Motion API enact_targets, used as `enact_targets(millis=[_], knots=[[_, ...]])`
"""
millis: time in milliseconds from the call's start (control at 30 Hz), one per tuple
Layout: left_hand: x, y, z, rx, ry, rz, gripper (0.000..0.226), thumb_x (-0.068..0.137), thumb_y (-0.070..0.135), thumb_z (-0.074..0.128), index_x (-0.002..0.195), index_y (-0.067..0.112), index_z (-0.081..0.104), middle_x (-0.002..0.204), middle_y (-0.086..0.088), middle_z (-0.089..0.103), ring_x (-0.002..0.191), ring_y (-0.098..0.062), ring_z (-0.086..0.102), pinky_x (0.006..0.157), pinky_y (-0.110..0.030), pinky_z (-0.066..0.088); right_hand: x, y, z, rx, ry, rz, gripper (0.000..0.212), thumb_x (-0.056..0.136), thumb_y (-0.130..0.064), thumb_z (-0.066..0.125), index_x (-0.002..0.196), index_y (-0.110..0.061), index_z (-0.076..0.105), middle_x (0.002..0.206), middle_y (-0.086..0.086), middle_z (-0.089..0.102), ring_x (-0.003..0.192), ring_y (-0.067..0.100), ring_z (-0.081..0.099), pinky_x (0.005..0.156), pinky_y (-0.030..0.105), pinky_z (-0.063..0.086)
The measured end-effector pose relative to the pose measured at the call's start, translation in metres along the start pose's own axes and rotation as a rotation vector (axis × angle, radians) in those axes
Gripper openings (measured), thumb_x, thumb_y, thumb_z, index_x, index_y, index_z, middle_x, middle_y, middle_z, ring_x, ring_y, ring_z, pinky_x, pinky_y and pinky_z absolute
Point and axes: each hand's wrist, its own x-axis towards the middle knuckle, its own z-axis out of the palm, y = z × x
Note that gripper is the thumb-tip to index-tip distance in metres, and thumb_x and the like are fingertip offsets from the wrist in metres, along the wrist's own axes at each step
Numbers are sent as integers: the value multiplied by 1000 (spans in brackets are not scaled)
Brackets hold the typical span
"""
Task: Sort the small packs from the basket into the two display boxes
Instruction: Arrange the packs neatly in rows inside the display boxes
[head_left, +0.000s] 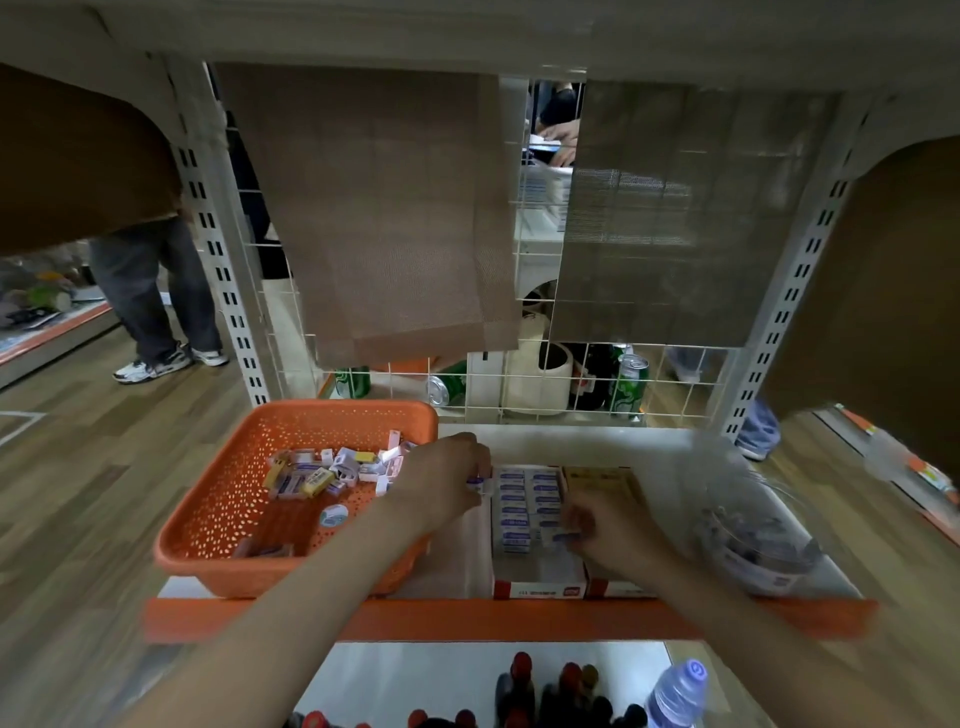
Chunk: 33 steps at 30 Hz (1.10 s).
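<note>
Pinching one small pack (479, 484) each by the left display box (537, 590), the left hand (441, 480) and right hand (613, 530) likely find these light, stiff cartons easiest held across narrow sides; others lie in the basket (197, 540).

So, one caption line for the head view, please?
Left hand and right hand each hold a small pack at a display box beside the orange basket.

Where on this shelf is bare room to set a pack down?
Bare: the shelf behind the right box, and the near end of the left box. Crowded: the pack heap in the basket and the left box's far rows.
</note>
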Motion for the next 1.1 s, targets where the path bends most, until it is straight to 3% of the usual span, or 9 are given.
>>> enact_targets(millis=[200,433,633,933,1100], knots=[[0,-1,3,9,-2,11,26,83,24,66,109,18,61,113,2,57,103,-14,56,79,-22,41,-1,-6,17,-173,28,-17,13,81,-35,71,90,-32,63,103,-10,63,100,13,58,84,27,47],[1,-5,5,12,-1,20,27,84,24,66,110,18,61,115,2,57,104,-14,57,81,-22,43,-2,-12,22,-370,57,-63,27,94,-36,53,120,-30,60,133,-6,51,127,20,35,107,35,26],[2,-8,8,-6,8,21,26,83,24,67,108,18,61,113,2,57,103,-13,56,77,-18,39,-3,-15,22,-371,6,-91,30,95,-30,51,123,-26,59,138,-6,47,129,19,33,108,31,25],[3,-10,13,-16,2,44,25,83,23,66,107,18,60,111,2,56,101,-14,56,81,-25,46,-8,-22,12,-379,6,-133,29,96,-29,49,123,-27,60,137,-9,48,130,16,32,108,31,18],[4,-9,13,-83,65,83,20,82,21,63,100,16,55,99,3,58,87,-12,54,66,-22,39,1,-24,9,-36,95,-73,25,84,-39,67,104,-25,64,117,-13,59,107,7,52,95,22,39]])
